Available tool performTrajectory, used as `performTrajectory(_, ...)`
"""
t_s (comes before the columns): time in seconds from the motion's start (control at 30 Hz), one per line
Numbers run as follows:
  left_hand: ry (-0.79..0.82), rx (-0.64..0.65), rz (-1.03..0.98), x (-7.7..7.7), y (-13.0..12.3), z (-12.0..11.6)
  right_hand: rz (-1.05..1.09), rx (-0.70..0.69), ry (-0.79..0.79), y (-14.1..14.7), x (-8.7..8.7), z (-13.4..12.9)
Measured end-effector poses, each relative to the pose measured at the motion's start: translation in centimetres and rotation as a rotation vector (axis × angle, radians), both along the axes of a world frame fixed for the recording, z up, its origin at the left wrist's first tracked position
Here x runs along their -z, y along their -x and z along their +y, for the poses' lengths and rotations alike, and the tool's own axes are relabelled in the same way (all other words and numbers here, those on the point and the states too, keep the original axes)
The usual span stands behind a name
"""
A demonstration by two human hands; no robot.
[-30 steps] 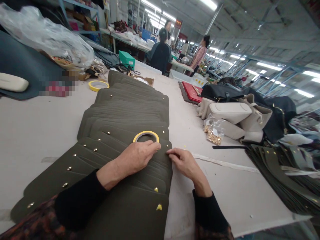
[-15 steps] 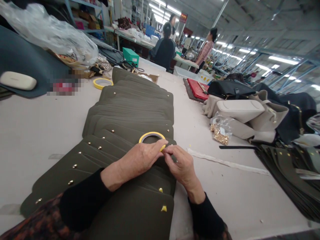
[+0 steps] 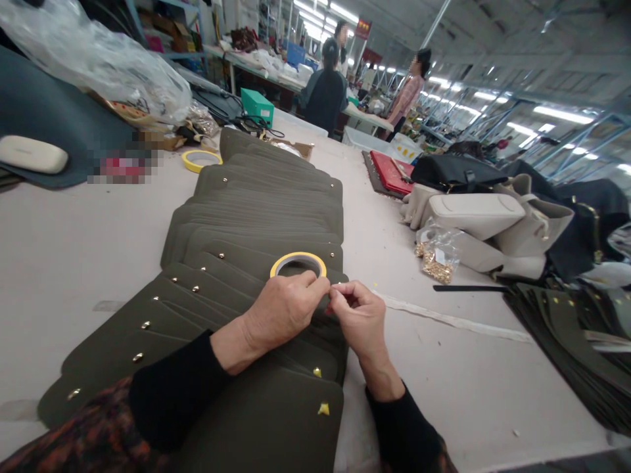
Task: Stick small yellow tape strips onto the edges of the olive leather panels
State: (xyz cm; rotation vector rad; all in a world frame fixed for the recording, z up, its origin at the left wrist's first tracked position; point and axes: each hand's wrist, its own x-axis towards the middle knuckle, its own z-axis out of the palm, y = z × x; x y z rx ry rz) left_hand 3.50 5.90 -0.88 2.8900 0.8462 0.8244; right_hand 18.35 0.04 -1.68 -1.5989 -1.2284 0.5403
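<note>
My left hand [image 3: 286,302] is closed on a roll of yellow tape [image 3: 274,264], whose ring stands up behind my fingers. Close beside its fingertips, my right hand [image 3: 362,315] is closed in a pinch; whatever lies between thumb and finger is too small to make out. Both hands are over a long overlapping row of dark olive flat panels [image 3: 256,217], many with small gold studs [image 3: 146,325] near their edges. On the nearest panels, bits of yellow tape [image 3: 323,408] stick near the right edge.
Another yellow tape roll [image 3: 201,159] lies at the back left, by a green box [image 3: 257,107]. To the right are beige bags [image 3: 478,213], a bag of gold hardware [image 3: 438,266], a black strip [image 3: 468,288] and stacked olive pieces [image 3: 557,341]. Several people are in the background.
My left hand has rolled over, its fingers now curled more around the tape roll. The pinched right fingers have shifted slightly right, and the yellow tape between the fingertips no longer shows.
</note>
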Motion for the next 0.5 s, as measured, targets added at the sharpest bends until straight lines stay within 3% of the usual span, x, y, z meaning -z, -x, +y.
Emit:
performTrajectory(0.17,-0.003,0.032,-0.037,0.4,-0.1,-0.7,0.363,0.162,0.134,-3.1,1.3,1.4)
performTrajectory(0.23,0.021,0.008,0.019,0.7,-0.2,-0.8,0.444,0.124,0.236,-4.8,1.9,1.5)
performTrajectory(0.33,0.070,-0.015,0.182,0.9,-0.4,-0.5,0.463,0.054,0.312,-6.4,2.6,1.4)
performTrajectory(0.5,0.138,-0.024,0.325,0.7,-0.7,-0.3,0.330,-0.009,0.291,-6.2,2.9,1.5)
